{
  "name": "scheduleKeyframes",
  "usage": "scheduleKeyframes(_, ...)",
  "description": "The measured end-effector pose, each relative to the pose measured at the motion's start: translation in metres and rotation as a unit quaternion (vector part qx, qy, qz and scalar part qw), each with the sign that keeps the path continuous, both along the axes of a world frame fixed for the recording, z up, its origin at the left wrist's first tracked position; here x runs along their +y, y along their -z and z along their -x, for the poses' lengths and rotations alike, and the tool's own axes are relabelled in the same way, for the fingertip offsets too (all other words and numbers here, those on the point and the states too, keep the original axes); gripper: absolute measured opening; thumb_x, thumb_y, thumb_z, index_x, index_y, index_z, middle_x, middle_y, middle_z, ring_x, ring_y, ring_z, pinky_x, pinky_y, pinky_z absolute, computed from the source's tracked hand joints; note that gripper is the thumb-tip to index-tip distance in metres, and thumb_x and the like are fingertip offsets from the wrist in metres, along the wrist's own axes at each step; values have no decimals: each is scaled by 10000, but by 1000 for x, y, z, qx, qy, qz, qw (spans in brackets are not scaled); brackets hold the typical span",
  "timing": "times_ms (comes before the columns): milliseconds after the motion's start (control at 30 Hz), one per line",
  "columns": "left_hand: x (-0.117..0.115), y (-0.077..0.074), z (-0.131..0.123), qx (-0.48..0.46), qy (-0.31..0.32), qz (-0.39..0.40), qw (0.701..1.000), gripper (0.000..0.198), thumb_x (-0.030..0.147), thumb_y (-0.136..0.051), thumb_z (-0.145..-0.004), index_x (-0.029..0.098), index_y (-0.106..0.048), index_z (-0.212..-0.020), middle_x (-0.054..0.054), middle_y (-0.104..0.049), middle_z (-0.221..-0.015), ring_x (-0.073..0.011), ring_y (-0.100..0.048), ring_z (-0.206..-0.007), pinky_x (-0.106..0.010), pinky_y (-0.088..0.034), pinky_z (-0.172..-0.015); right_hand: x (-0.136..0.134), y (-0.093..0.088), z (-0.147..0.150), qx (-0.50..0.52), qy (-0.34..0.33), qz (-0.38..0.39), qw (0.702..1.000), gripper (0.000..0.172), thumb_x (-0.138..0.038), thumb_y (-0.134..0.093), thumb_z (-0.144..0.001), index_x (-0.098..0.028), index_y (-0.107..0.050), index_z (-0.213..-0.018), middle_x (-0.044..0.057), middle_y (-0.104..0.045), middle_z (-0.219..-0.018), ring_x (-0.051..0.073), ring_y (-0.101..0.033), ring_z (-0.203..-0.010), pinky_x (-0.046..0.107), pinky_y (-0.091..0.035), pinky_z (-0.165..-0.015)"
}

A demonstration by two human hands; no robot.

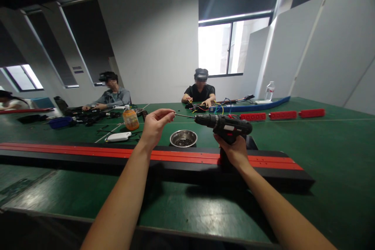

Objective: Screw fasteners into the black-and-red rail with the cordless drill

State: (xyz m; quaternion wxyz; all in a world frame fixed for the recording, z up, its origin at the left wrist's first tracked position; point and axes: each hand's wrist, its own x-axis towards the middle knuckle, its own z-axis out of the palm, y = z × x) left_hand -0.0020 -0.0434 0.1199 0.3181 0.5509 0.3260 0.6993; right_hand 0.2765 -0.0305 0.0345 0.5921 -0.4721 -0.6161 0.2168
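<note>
My right hand (pixel 236 150) is wrapped round the grip of a black cordless drill (pixel 231 125), which points left. A long thin bit (pixel 184 115) sticks out of its chuck. My left hand (pixel 156 123) pinches at the tip of that bit; whatever is between the fingertips is too small to make out. Below the bit stands a round metal bowl (pixel 183 138) with many small dark pieces in it, probably screws. Across the table in front of me lies a long black bar (pixel 187 170) with a red strip (pixel 181 155) along its top, under both forearms.
Behind the bowl are an orange drink bottle (pixel 130 118) and a white device (pixel 118 136). Red blocks (pixel 283 115) and a long blue bar (pixel 258 107) lie at the right back. Two people (pixel 200 90) sit across the green table (pixel 336 152); another is at far left.
</note>
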Motion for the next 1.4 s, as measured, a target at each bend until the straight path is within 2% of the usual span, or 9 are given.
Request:
scheduleKeyframes(633, -3, -2, 0, 30, -15, -1, 999, 287, 358, -878, -661, 152, -768, -828, -49, -721, -766, -146, -645, -715, -269, -517, -719, -1, -1, 0, -24, 10, -8, 1000, 384, -583, -740, -730, -199, -750, -715, 74, -745, -682, 298, -711, -674, 352, -519, -632)
scheduleKeyframes(767, 0, -2, -1, 12, -22, -15, 1000, 279, 348, -868, -672, 148, -751, -828, -34, -700, -755, -123, -626, -695, -243, -500, -703, 1, 1, 0, -20, 16, 0, 1000, 397, -587, -752, -713, -192, -764, -756, 74, -750, -695, 300, -714, -684, 351, -520, -627)
scheduleKeyframes(867, 10, 10, -3, -53, -66, -38, 996, 277, 366, -835, -703, 161, -723, -851, -6, -670, -746, -97, -589, -658, -220, -476, -671, 1, 1, -1, -22, 34, -1, 999, 411, -575, -776, -686, -193, -781, -839, 72, -768, -759, 320, -726, -761, 364, -532, -664)
scheduleKeyframes(933, 20, 28, -6, -59, -99, -22, 993, 273, 383, -805, -723, 162, -702, -845, 3, -654, -726, -97, -574, -630, -221, -462, -642, 0, 1, -1, -28, 35, 2, 999, 410, -566, -779, -686, -194, -787, -855, 72, -775, -784, 328, -731, -802, 372, -540, -698)
scheduleKeyframes(1000, 30, 52, -9, 26, -117, 26, 992, 254, 382, -777, -737, 152, -697, -809, -6, -646, -677, -120, -572, -608, -243, -457, -623, -2, -1, -1, -25, 32, 6, 999, 410, -564, -781, -684, -187, -788, -847, 76, -776, -786, 331, -734, -815, 376, -549, -711)
scheduleKeyframes(1067, 38, 77, -14, 142, -119, 71, 980, 209, 359, -734, -767, 155, -700, -792, -42, -683, -712, -158, -610, -643, -277, -471, -643, -5, -2, -1, -14, 36, 3, 999, 424, -560, -793, -667, -177, -785, -848, 81, -778, -791, 335, -736, -827, 383, -557, -720)
scheduleKeyframes(1167, 41, 102, -19, 319, -121, 86, 936, 143, 316, -674, -815, 187, -727, -839, -82, -742, -837, -214, -672, -767, -320, -489, -731, -6, -4, -5, -8, 62, -10, 998, 415, -551, -796, -658, -172, -778, -828, 88, -776, -781, 338, -740, -824, 393, -565, -741)
scheduleKeyframes(1267, 39, 110, -21, 453, -123, 90, 878, 167, 329, -638, -848, 222, -755, -903, -95, -767, -968, -253, -692, -880, -344, -487, -795, -7, -7, -16, -50, 92, -1, 994, 398, -561, -781, -666, -181, -773, -785, 80, -767, -739, 346, -743, -829, 382, -561, -714)
scheduleKeyframes(1400, 37, 111, -21, 553, -148, 106, 813, 251, 380, -576, -893, 239, -768, -971, -108, -771, -1022, -293, -691, -957, -375, -472, -831, -11, -14, -41, -147, 99, 12, 984, 427, -578, -781, -645, -179, -778, -795, 58, -765, -730, 347, -743, -823, 343, -540, -618)
